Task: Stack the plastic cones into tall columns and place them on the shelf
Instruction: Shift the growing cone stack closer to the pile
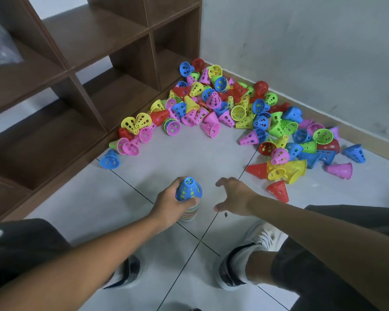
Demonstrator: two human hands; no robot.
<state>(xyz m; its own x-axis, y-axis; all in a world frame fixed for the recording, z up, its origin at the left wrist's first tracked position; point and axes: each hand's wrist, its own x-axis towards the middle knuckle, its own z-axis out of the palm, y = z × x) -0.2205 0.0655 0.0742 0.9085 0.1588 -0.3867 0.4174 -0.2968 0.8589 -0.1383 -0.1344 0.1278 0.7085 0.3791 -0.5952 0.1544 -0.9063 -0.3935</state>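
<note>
floor: pale grey tiles (180,158) with dark grout lines, running up to the wall
wall: whitish, scuffed plaster (301,41), meeting the floor at a beige skirting strip (350,131)
light: even, soft, no hard shadows

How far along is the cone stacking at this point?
Early. Done: one partial column topped by a blue cone, gripped by the left hand. In hand: the right hand reaches out, holding nothing. Left: the loose pile on the floor; visible shelf compartments hold no columns.
</note>
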